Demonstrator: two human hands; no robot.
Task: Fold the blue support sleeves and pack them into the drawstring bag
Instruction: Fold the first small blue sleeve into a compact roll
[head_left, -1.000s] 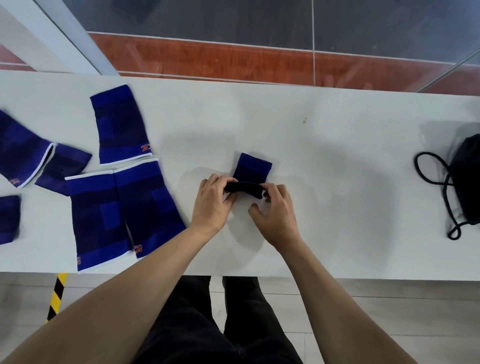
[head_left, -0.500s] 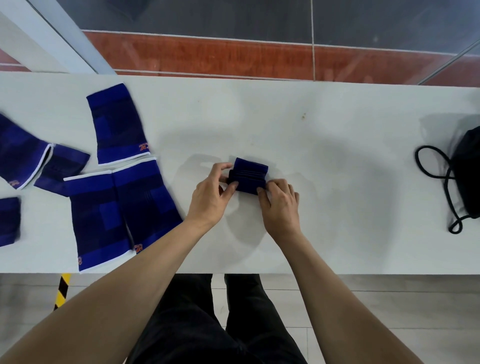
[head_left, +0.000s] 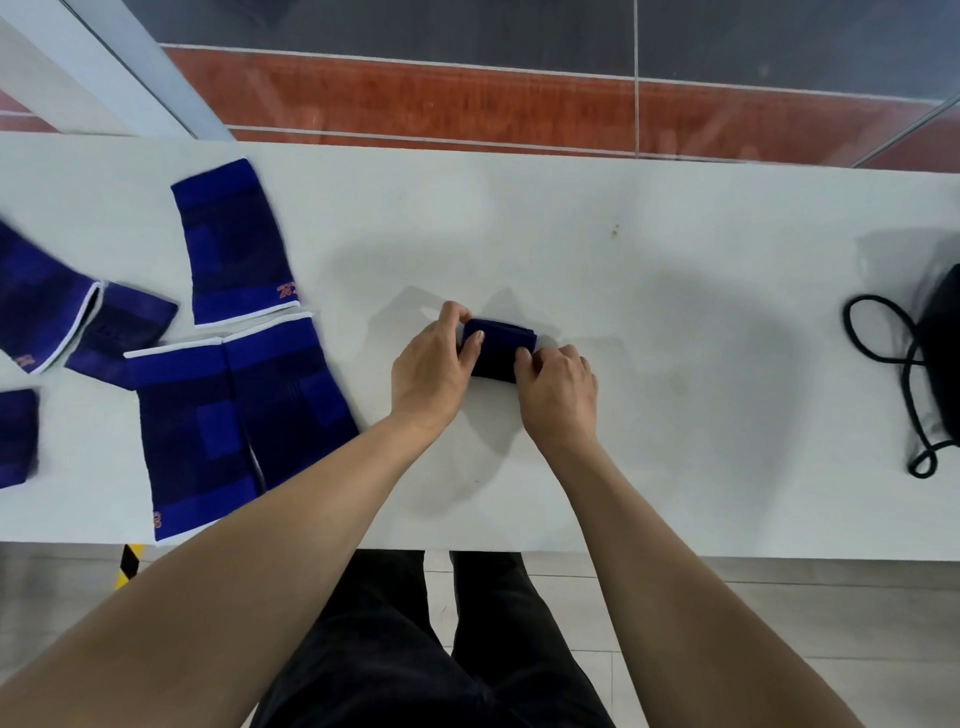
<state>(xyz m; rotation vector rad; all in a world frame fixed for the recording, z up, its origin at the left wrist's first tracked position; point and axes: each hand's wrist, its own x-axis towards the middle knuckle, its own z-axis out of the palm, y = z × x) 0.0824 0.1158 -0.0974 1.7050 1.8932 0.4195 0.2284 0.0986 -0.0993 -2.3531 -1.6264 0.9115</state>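
Observation:
A small dark blue support sleeve (head_left: 500, 345), folded into a compact block, lies at the middle of the white table (head_left: 649, 291). My left hand (head_left: 434, 371) grips its left end, thumb on top and fingers curled behind. My right hand (head_left: 558, 395) pinches its near right corner. Several unfolded blue sleeves lie flat at the left: one upright (head_left: 234, 241), a pair side by side (head_left: 234, 415), and others at the left edge (head_left: 41, 306). The black drawstring bag (head_left: 943, 353) sits at the far right edge, its cord (head_left: 883, 343) looped on the table.
The table's near edge runs just below my forearms, with my dark trousers beneath it. Beyond the far edge is a red and grey floor behind glass. A white post rises at the back left.
The sleeve's near half was folded away from me over its far half. It now forms a shorter, thicker block, and both hands have shifted further from me with it.

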